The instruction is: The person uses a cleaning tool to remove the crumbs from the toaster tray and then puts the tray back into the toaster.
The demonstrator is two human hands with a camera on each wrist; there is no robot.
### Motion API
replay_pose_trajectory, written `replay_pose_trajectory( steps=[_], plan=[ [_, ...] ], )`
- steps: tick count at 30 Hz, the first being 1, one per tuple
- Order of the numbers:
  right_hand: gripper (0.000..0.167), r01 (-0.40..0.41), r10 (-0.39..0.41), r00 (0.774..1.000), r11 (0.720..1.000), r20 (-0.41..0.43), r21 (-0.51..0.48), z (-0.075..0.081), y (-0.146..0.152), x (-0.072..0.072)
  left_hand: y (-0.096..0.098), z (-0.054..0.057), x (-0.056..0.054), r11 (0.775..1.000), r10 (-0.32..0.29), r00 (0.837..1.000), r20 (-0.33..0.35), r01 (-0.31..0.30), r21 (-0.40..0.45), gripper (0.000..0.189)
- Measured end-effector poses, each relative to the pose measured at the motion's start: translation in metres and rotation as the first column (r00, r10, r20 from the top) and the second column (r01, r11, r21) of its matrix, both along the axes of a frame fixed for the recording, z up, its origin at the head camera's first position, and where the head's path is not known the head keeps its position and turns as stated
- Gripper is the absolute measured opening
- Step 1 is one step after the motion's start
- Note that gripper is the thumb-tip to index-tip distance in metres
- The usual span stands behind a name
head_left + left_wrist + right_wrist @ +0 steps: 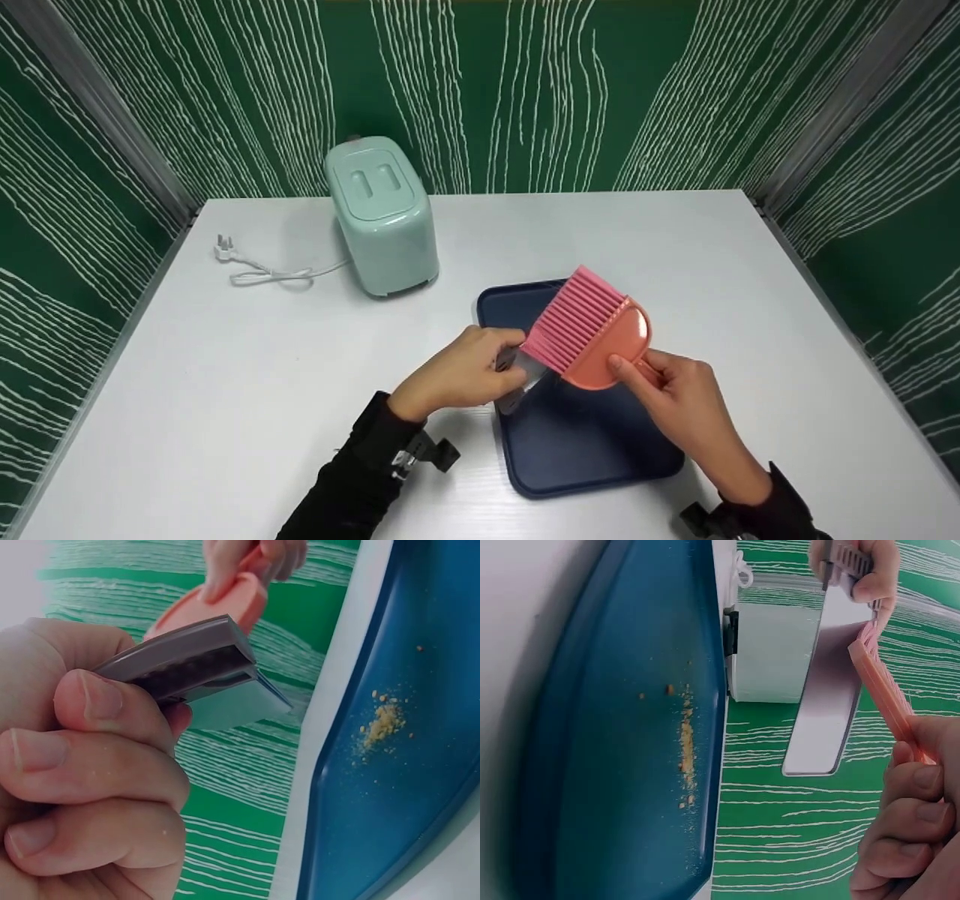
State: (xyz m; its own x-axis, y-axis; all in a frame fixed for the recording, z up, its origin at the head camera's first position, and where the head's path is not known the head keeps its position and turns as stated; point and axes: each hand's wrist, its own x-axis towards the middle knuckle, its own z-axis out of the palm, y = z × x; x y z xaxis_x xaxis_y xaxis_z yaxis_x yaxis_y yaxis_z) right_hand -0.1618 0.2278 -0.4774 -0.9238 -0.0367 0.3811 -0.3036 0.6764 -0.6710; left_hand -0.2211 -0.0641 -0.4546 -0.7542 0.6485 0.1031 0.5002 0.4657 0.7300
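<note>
In the head view my left hand [465, 371] grips a scraper [823, 709] by its grey handle; its flat metal blade shows best in the right wrist view. My right hand [679, 401] pinches the coral handle of a wide brush [592, 330], thumb on its face. The pink bristles point up and left, and their lower end is right at the scraper near my left fingers. Both tools are held above a dark blue tray [592, 457]. Yellow-brown crumbs [383, 725] lie scattered on the tray in both wrist views.
A mint-green toaster [394, 232] with a lid over its top stands at the back, left of the tray. Its white cord [281, 275] lies bundled on the white table [247, 390], ending in a plug [224, 249]. Green walls with white streaks enclose the table.
</note>
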Motion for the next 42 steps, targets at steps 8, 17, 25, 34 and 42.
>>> replay_pose_trajectory(
  steps=[8, 17, 25, 34, 42],
  plan=[
    [0.044, 0.070, -0.058, 0.996, 0.983, -0.073, 0.171, -0.004, 0.009, 0.002, -0.003, 0.002, 0.000, 1.000, 0.007, 1.000, -0.006, -0.007, 0.001, 0.013],
    [0.048, 0.176, -0.071, 0.962, 0.900, -0.264, 0.399, -0.003, 0.021, 0.006, -0.004, 0.001, -0.001, 0.999, 0.034, 0.999, -0.017, -0.034, -0.024, 0.008],
    [0.030, 0.128, -0.003, 0.945, 0.924, -0.327, 0.359, 0.006, 0.021, 0.014, -0.004, -0.001, -0.002, 1.000, 0.023, 1.000, -0.014, -0.024, -0.019, 0.013],
    [0.054, 0.054, 0.161, 0.868, 0.910, -0.470, 0.411, -0.003, 0.008, 0.018, -0.003, -0.002, -0.001, 0.999, 0.032, 0.999, -0.035, -0.033, -0.041, 0.017],
    [0.062, 0.109, 0.172, 0.829, 0.884, -0.532, 0.455, -0.001, 0.009, 0.016, -0.003, -0.002, -0.001, 0.999, 0.022, 0.999, -0.048, -0.024, -0.046, 0.021]
  ],
)
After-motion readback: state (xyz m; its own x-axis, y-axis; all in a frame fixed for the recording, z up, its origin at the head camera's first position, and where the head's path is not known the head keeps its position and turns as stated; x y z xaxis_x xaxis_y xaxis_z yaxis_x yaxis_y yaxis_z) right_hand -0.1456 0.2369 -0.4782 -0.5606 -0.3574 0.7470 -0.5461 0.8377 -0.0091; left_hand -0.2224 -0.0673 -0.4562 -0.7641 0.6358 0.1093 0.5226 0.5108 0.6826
